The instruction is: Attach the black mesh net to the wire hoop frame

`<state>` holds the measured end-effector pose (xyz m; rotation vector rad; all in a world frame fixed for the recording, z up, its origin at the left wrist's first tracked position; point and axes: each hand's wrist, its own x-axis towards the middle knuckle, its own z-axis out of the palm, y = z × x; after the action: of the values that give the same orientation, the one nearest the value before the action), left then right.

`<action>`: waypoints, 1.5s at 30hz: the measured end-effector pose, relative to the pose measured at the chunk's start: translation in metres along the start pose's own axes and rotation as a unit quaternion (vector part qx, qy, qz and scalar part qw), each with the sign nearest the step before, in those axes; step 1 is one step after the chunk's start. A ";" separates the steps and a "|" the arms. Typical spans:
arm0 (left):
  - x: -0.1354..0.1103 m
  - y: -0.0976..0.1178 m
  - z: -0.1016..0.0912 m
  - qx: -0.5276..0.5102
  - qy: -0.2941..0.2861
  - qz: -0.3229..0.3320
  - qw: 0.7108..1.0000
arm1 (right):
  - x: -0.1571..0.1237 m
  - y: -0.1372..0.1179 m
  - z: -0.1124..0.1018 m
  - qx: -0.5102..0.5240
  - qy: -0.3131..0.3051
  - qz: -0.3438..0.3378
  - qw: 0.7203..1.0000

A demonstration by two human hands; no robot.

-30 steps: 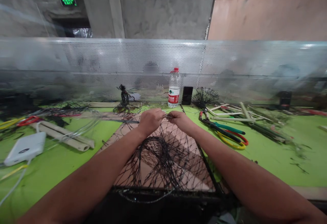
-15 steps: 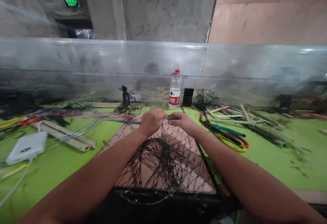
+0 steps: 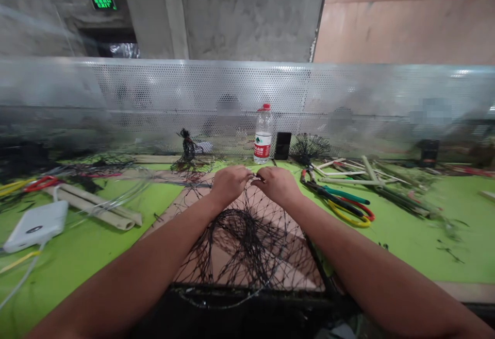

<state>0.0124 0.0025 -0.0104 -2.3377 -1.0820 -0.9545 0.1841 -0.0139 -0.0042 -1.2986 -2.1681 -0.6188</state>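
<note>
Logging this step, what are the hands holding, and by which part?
Both the left hand and right hand pinch the black net at its far edge, fingertips nearly meeting.

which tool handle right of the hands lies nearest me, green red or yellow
The yellow looped tool handle: it curves closest to the camera, in front of the red handle and the green handle, which lie farther back.

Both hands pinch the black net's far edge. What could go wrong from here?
Left hand and right hand grip the black netting close together; a hard pull might snap a thin strand. The loose tangle nearer the body could snag. The cutters lying just right of it might catch in the mesh.
</note>
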 end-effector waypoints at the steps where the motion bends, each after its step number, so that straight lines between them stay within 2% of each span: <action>1: 0.000 0.000 0.000 -0.001 0.001 -0.002 1.000 | 0.000 -0.001 -0.001 -0.007 -0.002 -0.002 1.000; 6: 0.000 -0.001 -0.001 0.003 0.000 -0.003 1.000 | -0.002 -0.007 -0.003 -0.030 0.002 0.010 0.999; 11: 0.001 -0.002 -0.002 0.016 0.001 -0.002 1.000 | -0.002 -0.008 -0.001 -0.001 0.001 0.019 1.000; 14: 0.001 -0.002 -0.002 0.023 0.003 0.005 1.000 | 0.001 -0.004 0.001 0.082 0.001 0.052 0.995; 16: 0.001 -0.002 -0.002 0.025 0.008 0.013 1.000 | 0.003 -0.001 0.003 0.192 -0.010 0.086 0.978; 18: 0.001 -0.002 -0.002 0.023 0.019 0.021 0.999 | 0.005 0.001 0.004 0.343 -0.033 0.126 0.930; 19: 0.001 -0.002 -0.003 0.023 0.026 0.025 0.999 | 0.006 0.002 0.004 0.427 -0.047 0.153 0.890; 22: 0.000 -0.002 -0.003 0.033 0.037 0.042 0.998 | 0.006 0.003 0.006 0.630 -0.100 0.241 0.731; 24: -0.001 0.000 -0.004 0.046 0.030 0.061 0.997 | 0.005 0.004 0.007 0.695 -0.137 0.284 0.646; 26: -0.001 0.001 -0.004 0.059 0.019 0.077 0.995 | 0.004 0.005 0.008 0.719 -0.164 0.310 0.601; 28: -0.002 0.002 -0.004 0.065 0.012 0.088 0.994 | 0.004 0.006 0.008 0.721 -0.179 0.328 0.584; 30: -0.001 0.002 -0.004 0.054 0.017 0.087 0.995 | 0.004 0.008 0.007 0.713 -0.178 0.323 0.596; 31: -0.001 0.001 -0.003 0.041 0.023 0.076 0.996 | 0.005 0.010 0.006 0.705 -0.161 0.308 0.618; 32: -0.001 -0.001 -0.002 0.026 0.030 0.061 0.997 | 0.007 0.013 0.005 0.690 -0.131 0.286 0.652; 35: 0.000 -0.007 0.002 -0.015 0.046 0.004 0.999 | 0.011 0.028 -0.001 0.586 0.007 0.211 0.782; 36: 0.000 -0.010 0.003 -0.025 0.045 -0.010 0.999 | 0.012 0.035 -0.002 0.544 0.048 0.197 0.814; 37: 0.000 -0.014 0.004 -0.034 0.044 -0.024 0.998 | 0.012 0.042 -0.003 0.511 0.074 0.192 0.835; 40: 0.001 -0.024 0.008 -0.061 0.027 -0.069 0.995 | 0.012 0.062 -0.001 0.475 0.079 0.218 0.849; 43: 0.003 -0.034 0.013 -0.071 -0.010 -0.105 0.992 | 0.009 0.076 0.008 0.458 0.014 0.246 0.854; 45: 0.005 -0.040 0.018 -0.071 -0.061 -0.138 0.986 | 0.006 0.081 0.016 0.432 -0.035 0.240 0.869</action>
<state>-0.0096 0.0405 -0.0167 -2.4296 -1.4607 -1.0268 0.2507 0.0353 -0.0037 -1.2366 -1.6947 0.5607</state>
